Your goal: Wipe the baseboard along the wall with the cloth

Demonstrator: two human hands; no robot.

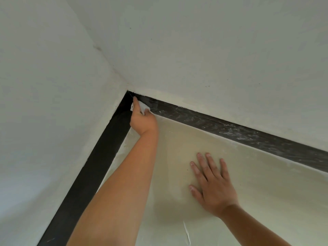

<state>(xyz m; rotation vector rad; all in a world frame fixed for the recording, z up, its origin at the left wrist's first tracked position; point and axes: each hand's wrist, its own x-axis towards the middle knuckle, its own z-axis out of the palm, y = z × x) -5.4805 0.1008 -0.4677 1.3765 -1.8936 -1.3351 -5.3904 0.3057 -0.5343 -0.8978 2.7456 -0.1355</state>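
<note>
White walls meet at a corner above the dark baseboard (230, 128). Left hand (142, 119) has its grip curled round a soft, light white cloth (142, 106), pressed into that corner; bunching it suits wiping. Right hand (211, 183) lies flat on the floor (266, 201), holding nothing.

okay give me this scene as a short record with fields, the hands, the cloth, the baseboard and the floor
left hand: left hand grips the crumpled white cloth and presses it into the corner where the two baseboards meet
right hand: right hand lies flat on the floor, fingers spread
left baseboard: dark, plain baseboard strip, looks clean
right baseboard: dark baseboard strip with whitish dusty streaks
floor: pale cream floor, a white streak near the bottom edge
walls: white painted walls with small dark specks
</note>
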